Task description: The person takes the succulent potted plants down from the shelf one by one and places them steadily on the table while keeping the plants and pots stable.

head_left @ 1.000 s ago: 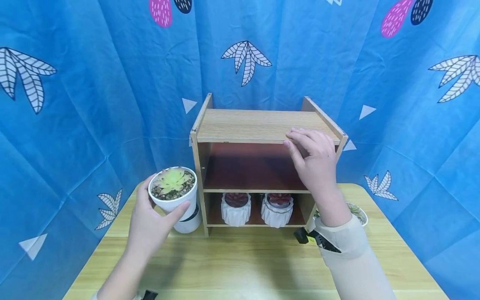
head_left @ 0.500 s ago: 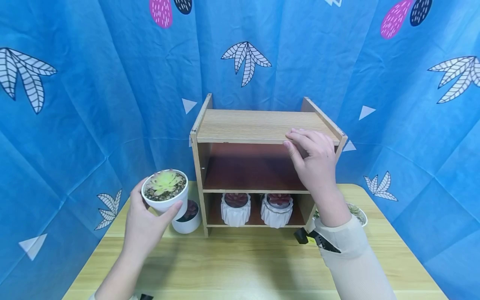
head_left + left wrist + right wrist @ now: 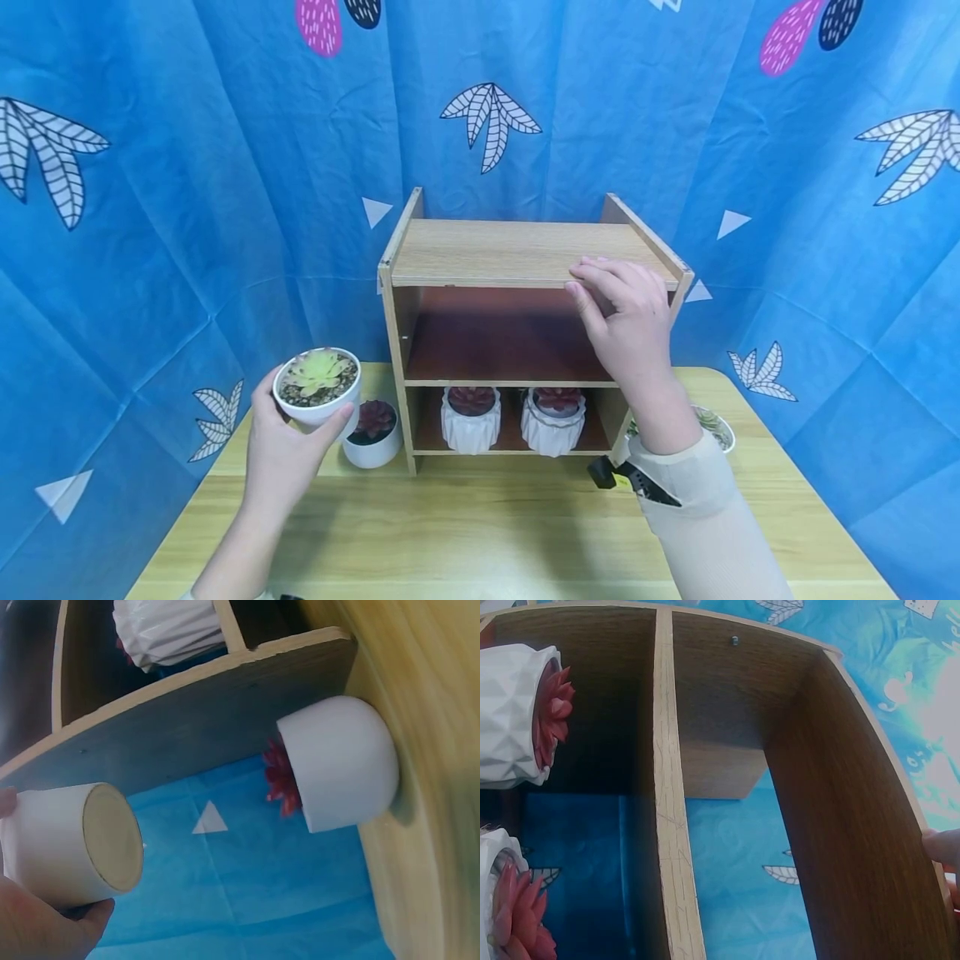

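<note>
My left hand grips a white pot with a green succulent, fingers and thumb round its sides, held above the table left of the wooden shelf. The left wrist view shows that pot's pale underside, clear of any surface. Behind it a white pot with a dark red succulent stands on the table beside the shelf. My right hand rests at the front edge of the top board, near its right end, thumb below and fingers above; the right wrist view shows only its fingertips.
Two white ridged pots with red succulents, the left one and the right one, stand in the lower compartment. A white pot with a green plant is partly hidden behind my right forearm. A blue patterned curtain surrounds the wooden table.
My left hand has carried the green succulent pot leftward and slightly down, uncovering the dark red succulent behind it. My right hand has stayed on the top board.
</note>
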### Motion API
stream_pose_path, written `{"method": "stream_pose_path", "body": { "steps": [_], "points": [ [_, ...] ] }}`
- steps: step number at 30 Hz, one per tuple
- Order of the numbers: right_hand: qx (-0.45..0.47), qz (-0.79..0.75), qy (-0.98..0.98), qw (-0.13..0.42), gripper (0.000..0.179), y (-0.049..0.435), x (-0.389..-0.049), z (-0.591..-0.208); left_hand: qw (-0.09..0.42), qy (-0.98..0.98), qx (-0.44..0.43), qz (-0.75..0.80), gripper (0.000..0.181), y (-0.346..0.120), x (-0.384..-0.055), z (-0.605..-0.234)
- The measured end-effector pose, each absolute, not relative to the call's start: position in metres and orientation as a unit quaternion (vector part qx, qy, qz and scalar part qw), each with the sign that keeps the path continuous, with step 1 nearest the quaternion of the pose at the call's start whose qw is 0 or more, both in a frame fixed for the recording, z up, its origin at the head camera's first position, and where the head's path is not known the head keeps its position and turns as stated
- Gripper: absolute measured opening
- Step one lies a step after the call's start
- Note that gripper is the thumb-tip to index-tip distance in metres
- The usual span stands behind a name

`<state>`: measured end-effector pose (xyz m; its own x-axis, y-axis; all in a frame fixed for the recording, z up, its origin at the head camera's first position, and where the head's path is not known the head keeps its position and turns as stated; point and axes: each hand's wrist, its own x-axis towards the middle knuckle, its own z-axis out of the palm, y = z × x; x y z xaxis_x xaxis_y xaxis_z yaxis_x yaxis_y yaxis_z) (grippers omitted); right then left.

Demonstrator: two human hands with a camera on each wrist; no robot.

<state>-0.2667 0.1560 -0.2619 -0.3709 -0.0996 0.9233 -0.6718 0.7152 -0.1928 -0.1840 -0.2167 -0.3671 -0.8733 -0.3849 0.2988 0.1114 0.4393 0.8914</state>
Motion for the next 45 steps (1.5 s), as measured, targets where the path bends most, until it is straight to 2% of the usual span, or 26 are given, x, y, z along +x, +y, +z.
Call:
{"method": "stream_pose_path", "body": {
  "steps": [6,28,45],
  "points": [
    [0.250,0.285,-0.776,0.504,0.020,0.155,-0.266,-0.261,0.235,-0.808,0.102,-0.530,0.109,-0.223,-0.187,-0.375],
    [0.247,0.291,-0.776,0.502,0.021,0.155,-0.265,-0.262,0.275,-0.776,0.114,-0.557,0.104,-0.243,-0.204,-0.409],
    [0.243,0.290,-0.781,0.497,0.022,0.155,-0.264,-0.261,0.252,-0.768,0.139,-0.572,0.109,-0.252,-0.217,-0.434]
  ]
}}
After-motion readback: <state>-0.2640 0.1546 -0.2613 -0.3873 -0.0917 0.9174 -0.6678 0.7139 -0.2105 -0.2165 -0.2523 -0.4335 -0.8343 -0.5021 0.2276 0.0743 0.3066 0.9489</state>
